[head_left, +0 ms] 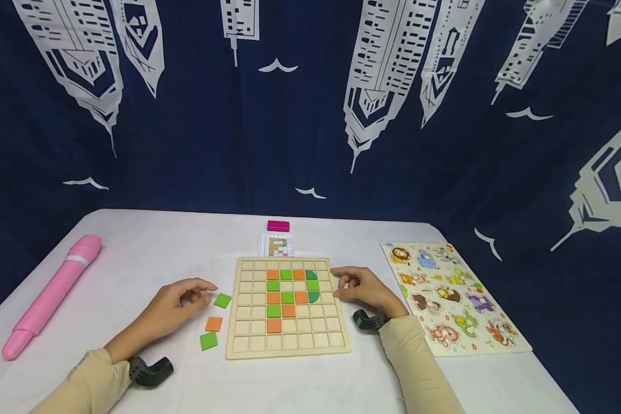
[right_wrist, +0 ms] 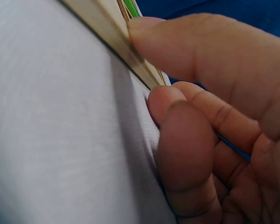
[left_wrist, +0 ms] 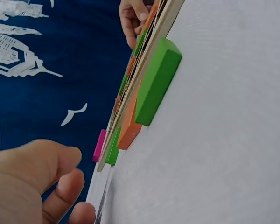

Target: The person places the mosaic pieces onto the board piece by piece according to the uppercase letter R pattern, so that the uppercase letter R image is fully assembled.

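A wooden grid board [head_left: 315, 341] lies in the middle of the table, with orange and green tiles set in its cells in the shape of a letter P. My right hand [head_left: 363, 288] is at the board's right edge. In the right wrist view the thumb [right_wrist: 177, 44] touches the board's side, and a fingertip is right at its corner. My left hand [head_left: 178, 299] hovers left of the board, fingers loosely bent and holding nothing. Close by its fingertips lies a loose green tile [head_left: 222, 301]. An orange tile [head_left: 214, 324] and another green tile [head_left: 209, 341] lie nearer me.
Behind the board are a pattern card [head_left: 263, 247] showing a P and a magenta block [head_left: 278, 226]. A pink cylinder-like object [head_left: 54, 293] lies at the left. An animal puzzle board [head_left: 457, 302] lies beyond my right forearm. A dark blue printed curtain [head_left: 212, 144] hangs behind the table.
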A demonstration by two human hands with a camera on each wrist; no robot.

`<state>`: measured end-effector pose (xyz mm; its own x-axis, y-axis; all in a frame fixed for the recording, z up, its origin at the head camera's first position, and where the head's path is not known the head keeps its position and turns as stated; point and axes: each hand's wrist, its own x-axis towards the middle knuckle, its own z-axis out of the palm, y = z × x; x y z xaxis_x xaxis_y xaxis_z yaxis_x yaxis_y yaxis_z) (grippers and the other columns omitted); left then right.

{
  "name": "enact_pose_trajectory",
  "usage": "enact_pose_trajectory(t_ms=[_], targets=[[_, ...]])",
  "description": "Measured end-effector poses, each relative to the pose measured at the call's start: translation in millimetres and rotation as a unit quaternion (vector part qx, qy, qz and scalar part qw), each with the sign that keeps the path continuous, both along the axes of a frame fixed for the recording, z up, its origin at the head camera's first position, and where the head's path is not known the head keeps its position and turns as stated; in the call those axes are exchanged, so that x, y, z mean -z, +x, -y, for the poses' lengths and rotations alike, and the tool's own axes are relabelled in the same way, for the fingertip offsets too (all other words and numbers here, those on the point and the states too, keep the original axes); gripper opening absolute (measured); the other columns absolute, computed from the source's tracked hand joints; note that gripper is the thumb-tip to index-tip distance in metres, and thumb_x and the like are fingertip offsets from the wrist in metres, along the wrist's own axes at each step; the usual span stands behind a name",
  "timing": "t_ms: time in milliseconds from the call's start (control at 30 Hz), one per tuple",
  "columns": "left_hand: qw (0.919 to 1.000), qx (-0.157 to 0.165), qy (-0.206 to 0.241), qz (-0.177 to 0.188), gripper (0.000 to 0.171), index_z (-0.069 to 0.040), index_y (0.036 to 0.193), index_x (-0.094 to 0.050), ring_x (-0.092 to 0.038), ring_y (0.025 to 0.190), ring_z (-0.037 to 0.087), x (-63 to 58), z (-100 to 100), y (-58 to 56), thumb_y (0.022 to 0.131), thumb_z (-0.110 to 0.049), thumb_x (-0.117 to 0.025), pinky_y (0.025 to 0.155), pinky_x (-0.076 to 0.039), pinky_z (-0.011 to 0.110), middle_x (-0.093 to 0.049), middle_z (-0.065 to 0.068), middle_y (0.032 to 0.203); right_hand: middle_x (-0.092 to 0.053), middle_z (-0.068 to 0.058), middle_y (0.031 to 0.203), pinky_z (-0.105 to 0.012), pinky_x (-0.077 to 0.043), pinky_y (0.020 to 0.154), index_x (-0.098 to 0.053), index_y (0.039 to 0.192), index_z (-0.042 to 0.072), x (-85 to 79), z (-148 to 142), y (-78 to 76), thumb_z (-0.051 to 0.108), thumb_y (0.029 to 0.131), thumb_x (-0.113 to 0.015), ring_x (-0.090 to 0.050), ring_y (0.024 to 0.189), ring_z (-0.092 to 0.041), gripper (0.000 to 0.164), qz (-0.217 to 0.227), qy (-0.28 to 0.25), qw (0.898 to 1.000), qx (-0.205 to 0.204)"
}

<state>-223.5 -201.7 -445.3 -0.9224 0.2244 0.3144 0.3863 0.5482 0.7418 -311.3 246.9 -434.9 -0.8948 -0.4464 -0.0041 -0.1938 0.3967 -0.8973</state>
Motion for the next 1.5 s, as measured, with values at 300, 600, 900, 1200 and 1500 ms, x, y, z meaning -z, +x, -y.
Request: enact_pose_trajectory(t_ms=[300, 600, 900, 1200, 1500], targets=[[0.995, -0.019, -0.098, -0.001, 0.04, -0.012, 0.13, -0.078, -0.052, 0.085, 0.008, 4.4, 0.5, -10.4, 0.092, -0.017, -0.086, 0.072, -0.041, 0.029, -0.065, -0.002, 0.108, -0.062, -0.004, 0.092, -0.019, -0.041, 0.064, -0.055, 0.145, -0.018, -0.9, -1.7, -1.4, -0.006, 0.09, -0.079, -0.047, 0.071, -0.008, 0.061, 0.004, -0.008, 1.0, 0.0], [0.9896, -0.002, -0.143, 0.019, 0.034, -0.019, 0.125, -0.082, -0.048, 0.084, 0.009, 3.0, -0.6, -14.7, 0.093, -0.027, -0.087, 0.07, -0.04, 0.029, -0.059, -0.006, 0.103, -0.061, -0.004, 0.093, -0.019, -0.042, 0.064, -0.054, 0.145, -0.018, -0.3, -2.6, -1.5, -0.005, 0.09, -0.08, -0.047, 0.072, -0.008, 0.063, 0.01, -0.013, 1.0, -0.002], [0.9941, -0.005, -0.108, 0.009, 0.024, -0.016, 0.116, -0.081, -0.051, 0.083, 0.007, 3.6, 1.3, -12.8, 0.094, -0.024, -0.086, 0.074, -0.043, 0.028, -0.061, -0.012, 0.092, -0.061, -0.003, 0.092, -0.019, -0.041, 0.065, -0.054, 0.145, -0.018, -1.4, -1.3, -0.8, -0.004, 0.09, -0.08, -0.047, 0.072, -0.008, 0.063, 0.009, -0.013, 1.0, -0.002], [0.999, -0.037, -0.026, -0.006, 0.026, -0.008, 0.119, -0.079, -0.058, 0.077, 0.008, 3.7, -2.0, -8.2, 0.094, -0.014, -0.085, 0.07, -0.047, 0.023, -0.063, -0.008, 0.084, -0.061, -0.004, 0.093, -0.019, -0.041, 0.064, -0.055, 0.145, -0.018, 0.7, -0.1, -1.3, -0.004, 0.09, -0.08, -0.047, 0.072, -0.009, 0.062, 0.006, -0.005, 1.0, 0.001], [0.9959, -0.061, -0.011, -0.065, 0.027, -0.012, 0.115, -0.08, -0.051, 0.076, 0.01, -0.1, -27.1, 6.8, 0.09, -0.017, -0.089, 0.071, -0.042, 0.027, -0.061, -0.015, 0.082, -0.061, -0.004, 0.093, -0.019, -0.041, 0.064, -0.054, 0.145, -0.018, 0.3, 0.3, -0.2, -0.005, 0.09, -0.08, -0.047, 0.072, -0.008, 0.062, 0.01, -0.009, 1.0, -0.001]])
